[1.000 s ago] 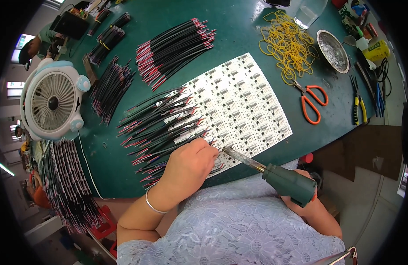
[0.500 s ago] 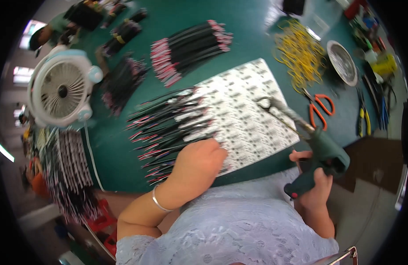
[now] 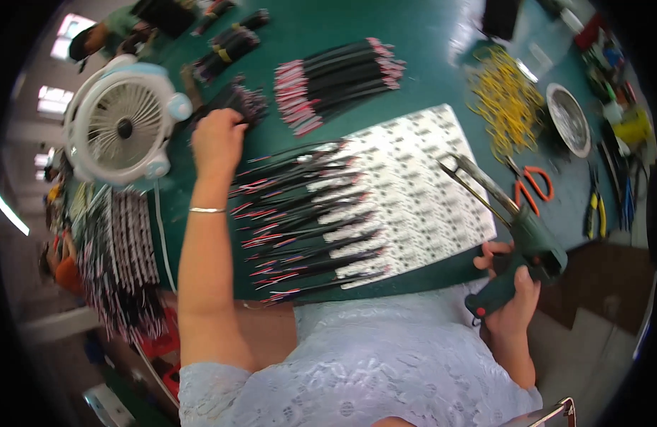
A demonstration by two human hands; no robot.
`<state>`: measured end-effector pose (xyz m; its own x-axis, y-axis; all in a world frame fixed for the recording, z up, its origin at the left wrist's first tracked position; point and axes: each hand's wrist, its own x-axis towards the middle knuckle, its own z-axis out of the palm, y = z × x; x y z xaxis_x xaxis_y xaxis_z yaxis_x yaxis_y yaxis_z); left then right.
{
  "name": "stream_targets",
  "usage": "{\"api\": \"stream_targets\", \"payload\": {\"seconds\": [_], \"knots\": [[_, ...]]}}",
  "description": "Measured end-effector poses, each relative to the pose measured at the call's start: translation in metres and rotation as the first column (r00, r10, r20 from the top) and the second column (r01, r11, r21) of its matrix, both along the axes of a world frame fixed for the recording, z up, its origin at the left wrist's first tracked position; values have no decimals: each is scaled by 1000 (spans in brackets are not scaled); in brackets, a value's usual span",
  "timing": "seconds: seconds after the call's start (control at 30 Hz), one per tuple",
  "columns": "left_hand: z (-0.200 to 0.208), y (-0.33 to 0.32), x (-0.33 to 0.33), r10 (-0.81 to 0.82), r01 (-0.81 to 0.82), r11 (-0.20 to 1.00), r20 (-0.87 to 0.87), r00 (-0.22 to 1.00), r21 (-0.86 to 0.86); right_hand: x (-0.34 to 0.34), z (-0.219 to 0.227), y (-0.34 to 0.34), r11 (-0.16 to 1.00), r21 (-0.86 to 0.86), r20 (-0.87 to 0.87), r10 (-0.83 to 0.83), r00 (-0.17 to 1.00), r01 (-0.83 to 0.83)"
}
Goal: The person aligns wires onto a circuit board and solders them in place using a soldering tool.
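My left hand [image 3: 219,146] reaches to the back left, its fingers curled down onto a pile of black cables [image 3: 237,99] beside the fan; the fingertips are partly hidden. In my right hand [image 3: 512,302] is a dark green heat gun [image 3: 533,252], gripped by its handle at the table's front right edge. Its metal nozzle [image 3: 488,186] points up and left over a white printed sheet [image 3: 428,192]. Several small groups of black cables [image 3: 307,238] lie in rows on the sheet's left part, their red and white wire ends pointing left.
A white fan [image 3: 122,128] stands at the left, with more cables [image 3: 125,249] hanging behind it. A neat cable bundle [image 3: 342,84] lies farther back. Yellow bands [image 3: 510,99], a metal bowl [image 3: 569,121], orange-handled pliers [image 3: 531,186] and yellow-handled pliers [image 3: 595,210] lie at the right.
My left hand has left the cables at the sheet's near edge and moved up and left to the pile near the fan. The heat gun stays in my right hand, hardly moved.
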<state>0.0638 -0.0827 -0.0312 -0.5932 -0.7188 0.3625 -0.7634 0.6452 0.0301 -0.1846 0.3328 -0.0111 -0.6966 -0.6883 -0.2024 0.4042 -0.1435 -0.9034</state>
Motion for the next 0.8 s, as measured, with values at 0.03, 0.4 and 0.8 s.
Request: {"api": "stream_targets", "payload": {"seconds": [0.03,0.4,0.8], "knots": [[0,-4,1,-37,37,999,10,999,-6,0,0,-1,1000,10,-15,-23,1000,23],[6,-1,-1,-201,212,971,100,974,-108,3,5,8,998,4,-67,-56,996,56],[63,178,-42,-658,658,752,-79,749,-26,1,-6,50,990,16,-78,142,987,-141]]}}
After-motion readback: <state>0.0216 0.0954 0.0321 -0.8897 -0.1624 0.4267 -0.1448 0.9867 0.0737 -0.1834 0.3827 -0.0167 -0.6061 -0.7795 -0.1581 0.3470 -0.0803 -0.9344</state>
